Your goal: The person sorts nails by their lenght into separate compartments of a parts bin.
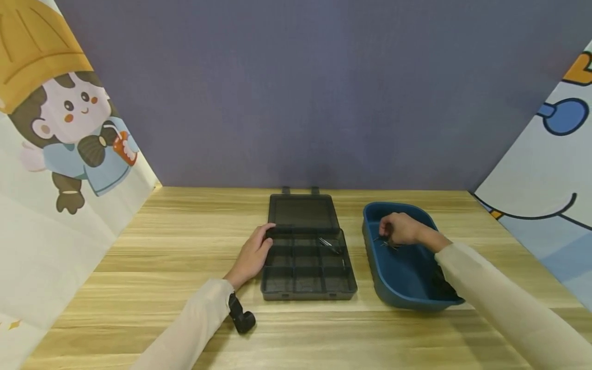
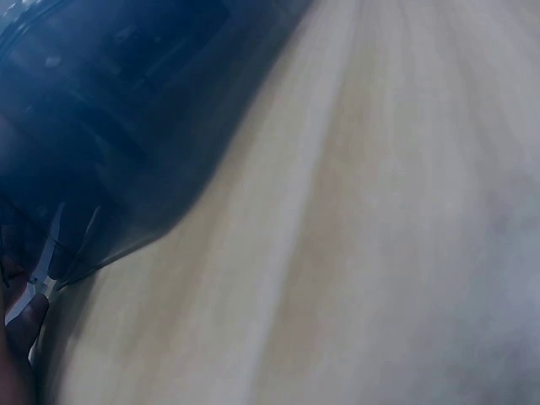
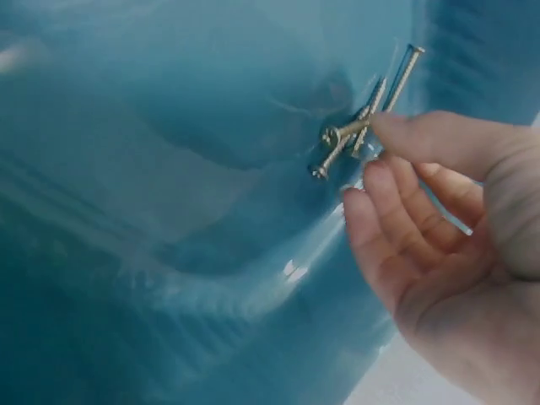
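A dark translucent compartment box (image 1: 307, 296) lies on the table with its lid (image 1: 302, 211) folded back. Several thin metal pieces (image 1: 327, 243) lie in its back right compartment. My left hand (image 1: 252, 257) rests on the box's left edge, fingertips near the hinge and thumb lower along the side. In the left wrist view the thumb (image 2: 29, 321) barely shows beside the box wall. Inside a blue bin (image 1: 402, 277), my right hand (image 1: 402, 229) has curled fingers. Thumb and fingertips pinch at a small bunch of screws (image 3: 339, 135), crossing at different angles; the index fingertip is hidden.
The wooden table (image 1: 199, 221) meets a grey-blue back wall (image 1: 314, 97), with printed cartoon panels on both sides. A black wrist camera (image 1: 242, 316) hangs from the left sleeve. A strip of table separates box and bin. The right sleeve (image 1: 504, 303) crosses the bin's rim.
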{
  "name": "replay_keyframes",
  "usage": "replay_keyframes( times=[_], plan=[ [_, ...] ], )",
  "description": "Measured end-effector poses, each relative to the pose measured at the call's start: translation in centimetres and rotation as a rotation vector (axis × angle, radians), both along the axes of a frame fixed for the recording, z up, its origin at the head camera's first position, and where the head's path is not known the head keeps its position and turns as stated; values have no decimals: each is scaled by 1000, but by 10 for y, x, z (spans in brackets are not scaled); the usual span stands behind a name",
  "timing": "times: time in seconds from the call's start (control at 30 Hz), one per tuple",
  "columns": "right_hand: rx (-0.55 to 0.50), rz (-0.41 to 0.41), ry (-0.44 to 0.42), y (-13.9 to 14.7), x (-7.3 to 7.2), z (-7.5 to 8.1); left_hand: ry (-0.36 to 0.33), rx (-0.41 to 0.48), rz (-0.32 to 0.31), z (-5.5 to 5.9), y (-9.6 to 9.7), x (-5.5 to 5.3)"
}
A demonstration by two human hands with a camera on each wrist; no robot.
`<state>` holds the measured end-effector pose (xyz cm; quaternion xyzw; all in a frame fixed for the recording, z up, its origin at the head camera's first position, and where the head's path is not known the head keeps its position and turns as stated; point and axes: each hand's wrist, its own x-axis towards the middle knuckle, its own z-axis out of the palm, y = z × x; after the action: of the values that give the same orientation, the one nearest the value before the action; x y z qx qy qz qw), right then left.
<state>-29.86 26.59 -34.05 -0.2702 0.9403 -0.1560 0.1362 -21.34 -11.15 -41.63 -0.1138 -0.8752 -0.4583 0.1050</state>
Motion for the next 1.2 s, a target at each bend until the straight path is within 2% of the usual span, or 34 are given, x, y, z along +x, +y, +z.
replay_keyframes(
  times=[0.2,0.4,0.57,0.73,0.97,1.2],
  plan=[
    [39,-33,-80,6,3,0,0,3,2,1,0,1],
    [53,-14,-63,6,2,-6,-8,-5,8,1,0,2],
    [57,4,-28,5,1,-5,-8,-4,3,0,0,0],
    [34,28,33,5,0,5,5,-3,4,-1,-1,-1],
    [3,41,47,3,2,23,-2,3,5,1,-1,1],
    [-54,113,85,-2,6,35,-10,7,4,2,0,2]
  ],
)
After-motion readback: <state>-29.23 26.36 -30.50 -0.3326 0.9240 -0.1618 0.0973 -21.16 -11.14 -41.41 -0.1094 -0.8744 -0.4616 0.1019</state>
